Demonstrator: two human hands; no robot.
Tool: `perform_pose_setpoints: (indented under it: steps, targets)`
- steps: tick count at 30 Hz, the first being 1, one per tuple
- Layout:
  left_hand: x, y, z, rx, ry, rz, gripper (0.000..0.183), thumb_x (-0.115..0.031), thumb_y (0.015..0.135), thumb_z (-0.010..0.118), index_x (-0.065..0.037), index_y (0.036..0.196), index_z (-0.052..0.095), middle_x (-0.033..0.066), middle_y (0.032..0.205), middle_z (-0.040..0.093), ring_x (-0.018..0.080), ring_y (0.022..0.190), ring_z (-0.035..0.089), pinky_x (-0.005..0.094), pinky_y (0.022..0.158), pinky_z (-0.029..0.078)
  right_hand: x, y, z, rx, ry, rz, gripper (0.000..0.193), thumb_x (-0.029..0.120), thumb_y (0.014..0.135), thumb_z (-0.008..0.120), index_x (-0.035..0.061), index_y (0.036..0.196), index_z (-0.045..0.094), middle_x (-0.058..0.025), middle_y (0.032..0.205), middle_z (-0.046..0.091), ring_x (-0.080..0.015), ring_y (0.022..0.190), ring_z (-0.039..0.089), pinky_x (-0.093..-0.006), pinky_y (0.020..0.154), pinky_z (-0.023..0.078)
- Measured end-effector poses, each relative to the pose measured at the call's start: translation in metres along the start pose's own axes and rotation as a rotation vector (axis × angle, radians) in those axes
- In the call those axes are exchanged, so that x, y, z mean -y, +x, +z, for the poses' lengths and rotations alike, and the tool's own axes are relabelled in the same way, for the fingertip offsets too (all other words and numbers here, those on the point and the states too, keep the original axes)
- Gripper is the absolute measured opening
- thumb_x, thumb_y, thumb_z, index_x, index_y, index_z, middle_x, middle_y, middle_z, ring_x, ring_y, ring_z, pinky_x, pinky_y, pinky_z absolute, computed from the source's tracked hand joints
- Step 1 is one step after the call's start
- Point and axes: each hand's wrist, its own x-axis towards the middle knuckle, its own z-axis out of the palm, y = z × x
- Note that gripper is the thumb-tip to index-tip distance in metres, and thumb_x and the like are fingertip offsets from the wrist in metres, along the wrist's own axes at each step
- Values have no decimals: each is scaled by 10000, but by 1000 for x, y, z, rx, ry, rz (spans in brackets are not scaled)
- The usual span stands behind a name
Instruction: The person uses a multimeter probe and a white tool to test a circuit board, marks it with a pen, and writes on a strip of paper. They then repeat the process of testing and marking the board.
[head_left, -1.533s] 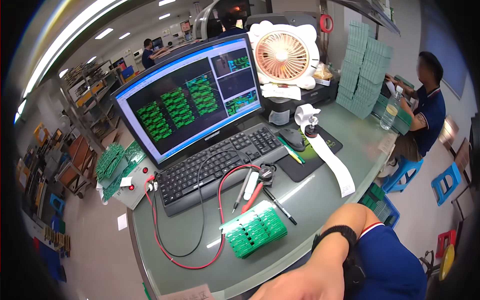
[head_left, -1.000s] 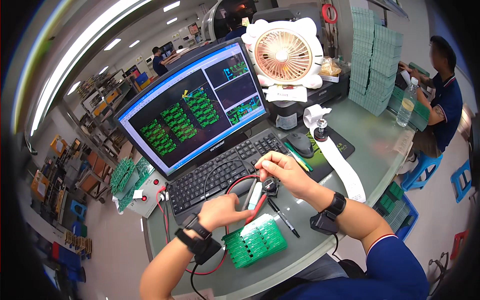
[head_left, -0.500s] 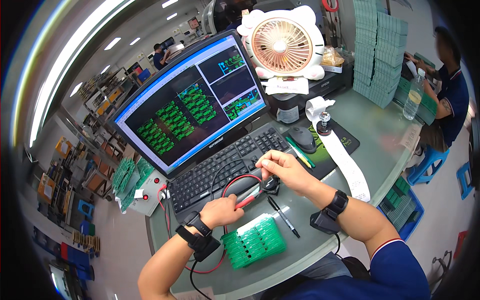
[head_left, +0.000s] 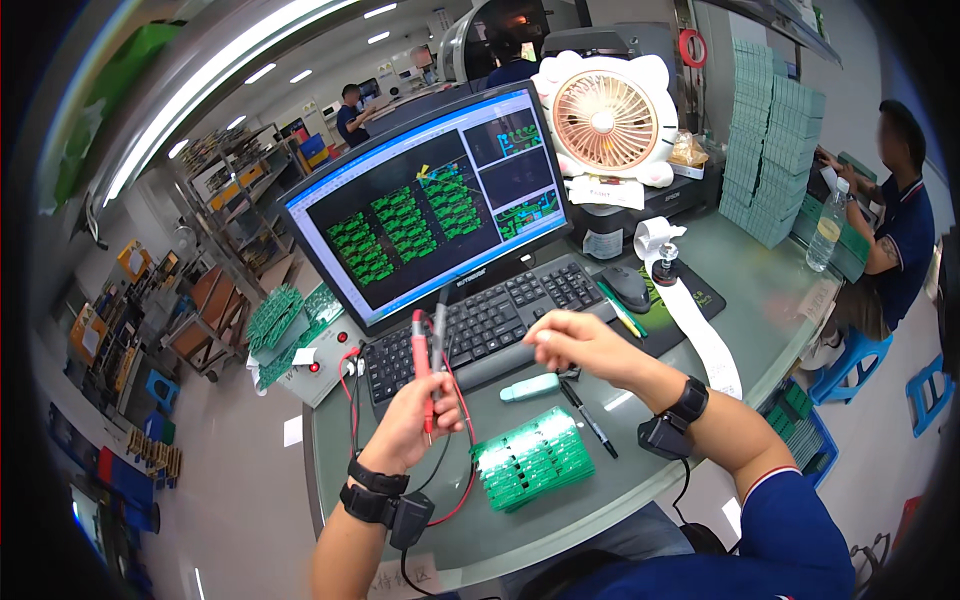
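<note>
My left hand [head_left: 415, 420] is closed around two test probes, a red probe [head_left: 421, 350] and a dark grey one [head_left: 439, 340], raised upright in front of the keyboard [head_left: 500, 325]. Red and black leads hang from them. My right hand [head_left: 575, 345] hovers over the keyboard's front edge, fingers curled, with nothing showing in them. Below it lie a pale teal stick-shaped item [head_left: 530, 387] and a black marker pen [head_left: 588, 418]. Closest to me on the desk, a stack of green circuit boards [head_left: 535, 460] lies between my forearms.
A monitor [head_left: 420, 205] with a green board layout stands behind the keyboard. To its right are a white fan [head_left: 605, 120], a mouse [head_left: 627, 288], a paper roll strip [head_left: 705, 335] and tall board stacks [head_left: 770, 150]. A tester box [head_left: 325, 355] sits left; a co-worker [head_left: 900, 210] sits right.
My left hand has lifted the probes off the desk and turned them upright. The right hand has moved slightly away from the leads. My view has shifted, and the teal item is now uncovered.
</note>
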Motion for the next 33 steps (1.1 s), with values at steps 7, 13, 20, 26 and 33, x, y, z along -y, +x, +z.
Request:
perform_pose_setpoints:
  steps: [7,13,20,26,33]
  targets:
    - [31,-13,22,201,-33,187,240,-298,986,431,-72,926,488,-14,723,437,115,665,491,349,786,467,11,47,65,171,-44,-4,271,302,961,552,43,1023,602,34,759,543,-33,648,475,-197,565,396]
    - [40,-22,-12,-159,143,423,295,-318,999,396,-75,848,469,-21,709,410,88,564,392,251,556,344,11,49,58,-70,119,-53,175,242,931,598,83,878,545,18,706,558,-41,570,501,-182,491,399]
    - [40,-17,-17,-282,-96,522,293,-307,984,507,-136,765,412,-39,676,402,30,504,350,206,428,268,9,40,72,109,240,83,137,172,922,604,72,878,521,-41,703,619,-71,571,560,-199,521,441]
    - [42,-16,-14,-303,-71,534,300,-299,985,505,-129,755,416,-38,667,411,29,488,354,203,427,277,7,40,73,108,195,61,143,169,923,606,70,888,509,-38,712,617,-70,593,563,-206,546,444]
    - [29,-26,-3,-126,168,450,226,-285,968,543,-72,893,536,-46,693,461,29,511,387,201,454,326,3,45,60,102,111,70,211,243,896,647,58,875,550,-1,662,578,-53,583,542,-188,517,411]
